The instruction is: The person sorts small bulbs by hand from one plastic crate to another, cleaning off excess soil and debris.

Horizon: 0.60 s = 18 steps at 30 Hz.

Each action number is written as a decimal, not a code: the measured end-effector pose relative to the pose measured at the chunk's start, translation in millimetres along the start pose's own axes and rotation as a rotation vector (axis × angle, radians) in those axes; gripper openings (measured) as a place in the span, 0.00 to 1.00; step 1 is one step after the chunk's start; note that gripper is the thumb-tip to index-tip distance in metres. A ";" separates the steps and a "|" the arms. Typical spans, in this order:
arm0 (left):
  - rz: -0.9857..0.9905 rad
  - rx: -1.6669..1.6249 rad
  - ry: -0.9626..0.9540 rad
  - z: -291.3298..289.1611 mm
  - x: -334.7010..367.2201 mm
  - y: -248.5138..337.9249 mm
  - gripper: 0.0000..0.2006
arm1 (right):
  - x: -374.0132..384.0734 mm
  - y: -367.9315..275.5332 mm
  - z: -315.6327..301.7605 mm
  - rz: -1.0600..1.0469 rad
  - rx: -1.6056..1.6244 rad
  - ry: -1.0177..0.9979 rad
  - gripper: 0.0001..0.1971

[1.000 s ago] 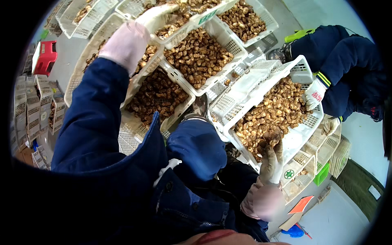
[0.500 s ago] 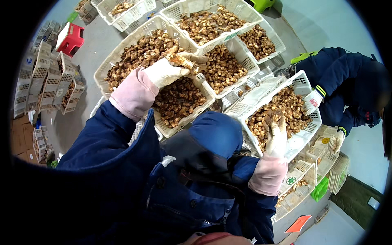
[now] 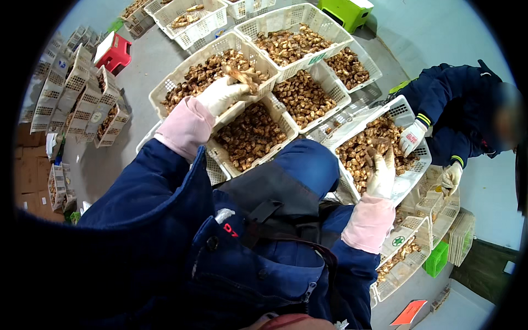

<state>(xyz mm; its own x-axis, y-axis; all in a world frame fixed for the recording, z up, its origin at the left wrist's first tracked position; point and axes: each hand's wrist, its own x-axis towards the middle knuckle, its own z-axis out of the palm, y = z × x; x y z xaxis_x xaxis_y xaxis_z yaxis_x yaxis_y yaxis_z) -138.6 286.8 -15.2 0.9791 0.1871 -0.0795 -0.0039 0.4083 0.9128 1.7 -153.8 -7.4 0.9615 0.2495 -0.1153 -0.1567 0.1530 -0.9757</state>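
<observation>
My left hand (image 3: 224,98), in a white glove with a pink cuff, is closed around a long brown mushroom (image 3: 242,77) with a pale stem. It is raised over the crates, above the border between two full ones. My right hand (image 3: 380,175), gloved the same way, reaches into a white crate (image 3: 408,193) heaped with small brown mushrooms (image 3: 360,147). Its stained fingers are stretched and apart on the heap; no mushroom clearly shows in their grip. Across that crate, a co-worker's gloved hand (image 3: 412,137) touches the same heap.
More mushroom-filled white crates (image 3: 258,21) are grouped ahead of me. Stacked crates (image 3: 82,104) and a red stool (image 3: 114,54) are at the left; a green stool (image 3: 349,12) stands far off. The co-worker (image 3: 456,110) sits at the right, near a green basket (image 3: 437,258).
The view has shifted, so the crates appear farther right and lower. My left hand still grips its mushroom; my right hand stays on the heap. The co-worker's hand has come farther in over the crate.
</observation>
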 end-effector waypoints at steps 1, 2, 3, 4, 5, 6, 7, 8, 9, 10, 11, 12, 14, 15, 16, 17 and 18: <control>-0.095 0.007 0.187 -30.8 -1.3 -15.7 0.20 | -6.5 -8.8 2.6 0.005 0.000 0.005 0.29; -0.186 0.016 0.394 -61.0 -13.0 -25.0 0.19 | -12.4 -11.7 8.1 -0.017 0.017 -0.004 0.28; -0.195 0.019 0.445 -68.6 -21.3 -28.1 0.17 | -18.0 -17.1 6.3 -0.028 0.010 0.010 0.28; -0.201 0.020 0.506 -76.2 -33.9 -30.6 0.16 | -22.4 -21.6 5.1 -0.036 0.002 0.014 0.28; -0.230 0.094 0.505 -91.4 -45.8 -35.3 0.17 | -28.5 -25.8 3.7 -0.064 -0.004 -0.026 0.27; -0.259 0.168 0.504 -111.9 -55.8 -40.7 0.18 | -32.4 -29.0 4.7 -0.056 -0.041 -0.005 0.26; -0.278 0.235 0.532 -121.6 -60.1 -40.3 0.15 | -35.1 -30.4 0.9 -0.083 -0.026 -0.025 0.26; -0.269 0.257 0.547 -128.9 -62.3 -43.1 0.15 | -38.0 -31.3 -2.3 -0.109 -0.010 -0.046 0.25; -0.261 0.280 0.554 -112.4 -58.9 -32.3 0.15 | -41.5 -34.8 -3.8 -0.098 -0.003 -0.028 0.24; -0.254 0.304 0.560 -101.8 -55.8 -25.8 0.15 | -44.9 -36.7 -6.4 -0.098 0.032 -0.002 0.26; -0.269 0.384 0.510 -108.0 -46.3 -24.4 0.16 | -48.4 -38.2 -9.5 -0.098 0.068 0.026 0.27; -0.337 0.464 0.556 -87.5 -36.5 -9.5 0.19 | -51.6 -41.4 -12.5 -0.105 0.101 0.052 0.29; -0.100 0.612 0.643 -82.8 -18.0 -3.1 0.23 | -53.1 -41.1 -19.6 -0.167 0.145 0.049 0.30; -0.128 0.935 0.866 -99.9 -7.9 2.4 0.25 | -56.9 -43.3 -14.8 -0.215 0.216 0.022 0.32; -0.078 0.977 0.950 -115.8 -6.2 4.6 0.26 | -56.9 -40.0 -13.1 -0.204 0.272 -0.005 0.33; -0.026 1.002 0.999 -112.3 10.4 2.8 0.28 | -59.2 -41.9 -19.2 -0.210 0.307 -0.005 0.35; 0.072 0.735 0.892 -74.5 17.5 9.9 0.29 | -57.7 -31.9 -38.5 -0.191 0.328 -0.003 0.33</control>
<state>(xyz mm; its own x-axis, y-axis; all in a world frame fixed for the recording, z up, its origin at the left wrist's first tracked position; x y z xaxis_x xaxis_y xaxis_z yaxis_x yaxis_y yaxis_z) -136.6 360.7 -37.4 0.4889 0.8723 -0.0053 0.3522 -0.1918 0.9161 -40.1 -209.8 23.3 0.9797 0.1900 0.0640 -0.0393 0.4949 -0.8681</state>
